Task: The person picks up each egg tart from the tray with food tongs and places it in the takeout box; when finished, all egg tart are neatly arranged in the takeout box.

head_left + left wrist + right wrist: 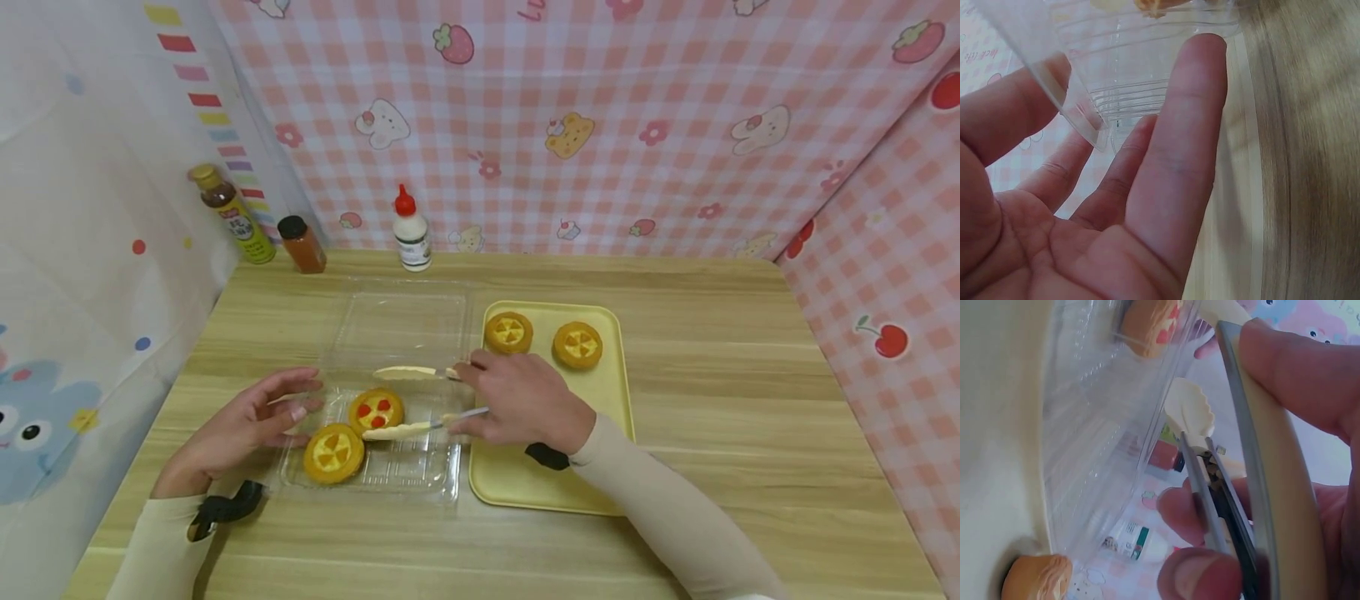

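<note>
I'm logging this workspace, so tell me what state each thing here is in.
Clear plastic clamshell: open, lid folded back, two tarts inside
Tongs: held in right hand, tips apart
Yellow tray: two tarts visible, partly hidden by the right hand
Left hand: extended at the clamshell's left side
Yellow-capped bottle: upright, closed
Black-capped jar: upright, closed
Red-topped squeeze bottle: upright; can't tell whether its tip is sealed

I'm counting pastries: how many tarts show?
4: a red-topped tart and an orange-topped tart in the clear container, a left tart and right tart on the yellow tray. The right hand covers part of it, so more may be hidden.
</note>
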A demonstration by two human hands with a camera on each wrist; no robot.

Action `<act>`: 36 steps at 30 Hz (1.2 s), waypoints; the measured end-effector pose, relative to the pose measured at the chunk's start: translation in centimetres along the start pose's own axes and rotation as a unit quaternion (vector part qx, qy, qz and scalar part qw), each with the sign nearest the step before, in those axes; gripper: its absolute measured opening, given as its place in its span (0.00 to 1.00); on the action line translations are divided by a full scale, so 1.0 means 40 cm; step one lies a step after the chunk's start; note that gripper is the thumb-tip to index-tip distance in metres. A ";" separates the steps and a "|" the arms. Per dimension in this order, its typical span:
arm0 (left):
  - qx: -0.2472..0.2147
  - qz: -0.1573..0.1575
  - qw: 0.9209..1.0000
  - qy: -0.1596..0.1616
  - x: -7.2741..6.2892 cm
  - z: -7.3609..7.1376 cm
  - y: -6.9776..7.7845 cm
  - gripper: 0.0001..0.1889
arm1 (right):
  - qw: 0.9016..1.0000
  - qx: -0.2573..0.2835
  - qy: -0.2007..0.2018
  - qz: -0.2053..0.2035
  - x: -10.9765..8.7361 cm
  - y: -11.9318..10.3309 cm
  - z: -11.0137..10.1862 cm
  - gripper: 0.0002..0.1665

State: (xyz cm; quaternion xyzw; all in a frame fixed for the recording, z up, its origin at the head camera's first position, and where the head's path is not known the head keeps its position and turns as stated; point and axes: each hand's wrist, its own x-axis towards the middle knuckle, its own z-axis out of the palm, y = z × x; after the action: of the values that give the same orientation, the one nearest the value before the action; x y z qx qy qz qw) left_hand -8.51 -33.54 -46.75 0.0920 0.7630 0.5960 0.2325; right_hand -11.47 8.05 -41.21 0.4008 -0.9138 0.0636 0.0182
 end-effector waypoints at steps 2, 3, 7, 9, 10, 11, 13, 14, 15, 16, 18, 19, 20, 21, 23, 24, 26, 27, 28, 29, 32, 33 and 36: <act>0.001 -0.005 1.000 0.002 -0.001 0.001 0.002 0.30 | 1.000 0.012 0.007 0.008 -0.005 0.006 -0.003 0.45; 0.001 -0.007 1.000 0.003 -0.001 0.001 0.004 0.30 | 1.000 0.019 0.011 0.012 -0.007 0.010 -0.004 0.44; 0.003 -0.012 1.000 0.004 -0.001 0.003 0.008 0.30 | 0.999 0.039 0.019 0.030 -0.017 0.026 -0.007 0.44; 0.004 -0.012 1.000 0.003 0.001 0.003 0.009 0.30 | 0.998 0.043 0.022 0.038 -0.023 0.036 -0.007 0.44; 0.004 -0.011 1.000 0.002 0.002 0.003 0.009 0.30 | 0.998 0.043 0.021 0.042 -0.027 0.041 -0.008 0.44; 0.004 -0.010 1.000 0.001 0.002 0.003 0.009 0.30 | 0.998 0.044 0.021 0.047 -0.032 0.046 -0.009 0.44; 0.003 -0.006 1.000 0.000 0.003 0.003 0.008 0.30 | 0.997 0.043 0.025 0.054 -0.042 0.056 -0.011 0.44; 0.003 -0.004 1.000 -0.001 0.003 0.003 0.007 0.30 | 0.997 0.043 0.027 0.058 -0.047 0.061 -0.013 0.44; 0.003 -0.003 1.000 -0.002 0.002 0.002 0.006 0.30 | 0.997 0.045 0.029 0.062 -0.053 0.065 -0.015 0.44; 0.002 -0.002 1.000 -0.002 0.001 0.002 0.005 0.30 | 0.996 0.047 0.031 0.065 -0.059 0.069 -0.017 0.43; 0.002 -0.001 1.000 0.000 0.000 0.002 0.004 0.30 | 0.995 0.049 0.039 0.073 -0.071 0.079 -0.021 0.43; 0.003 -0.002 1.000 0.000 -0.001 0.001 0.004 0.30 | 0.995 0.050 0.045 0.076 -0.077 0.084 -0.022 0.43; 0.003 -0.002 1.000 0.000 -0.001 0.001 0.005 0.30 | 0.994 0.050 0.050 0.079 -0.084 0.090 -0.023 0.42; 0.002 -0.003 1.000 0.001 -0.001 0.002 0.005 0.30 | 0.994 0.050 0.055 0.082 -0.090 0.096 -0.023 0.42; 0.002 -0.005 1.000 0.002 -0.001 0.002 0.004 0.30 | 0.993 0.050 0.067 0.086 -0.102 0.110 -0.023 0.42; 0.003 -0.005 1.000 0.003 -0.001 0.002 0.004 0.30 | 0.992 0.051 0.071 0.089 -0.108 0.117 -0.022 0.42; 0.002 -0.006 1.000 0.003 0.000 0.002 0.004 0.30 | 0.991 0.055 0.081 0.093 -0.121 0.132 -0.021 0.42; 0.003 -0.006 1.000 0.003 0.000 0.002 0.004 0.30 | 0.990 0.057 0.084 0.095 -0.127 0.140 -0.020 0.42; 0.003 -0.005 1.000 0.003 0.000 0.002 0.004 0.30 | 0.990 0.059 0.088 0.097 -0.133 0.147 -0.019 0.42; 0.003 -0.004 1.000 0.002 0.000 0.002 0.004 0.30 | 0.989 0.060 0.092 0.100 -0.140 0.154 -0.018 0.42; 0.002 -0.003 1.000 0.001 0.000 0.002 0.003 0.30 | 0.987 0.061 0.101 0.109 -0.160 0.175 -0.017 0.41; 0.002 -0.003 1.000 0.000 0.000 0.002 0.003 0.30 | 0.986 0.062 0.105 0.110 -0.167 0.181 -0.018 0.41; 0.001 -0.002 1.000 -0.001 0.000 0.002 0.002 0.30 | 0.984 0.063 0.122 0.115 -0.186 0.201 -0.018 0.41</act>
State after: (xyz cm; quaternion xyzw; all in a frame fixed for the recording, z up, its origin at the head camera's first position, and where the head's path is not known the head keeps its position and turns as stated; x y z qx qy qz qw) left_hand -8.48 -33.44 -46.69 0.0914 0.7639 0.5944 0.2342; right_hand -12.34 18.99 -41.94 0.2828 -0.9388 0.1710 0.0974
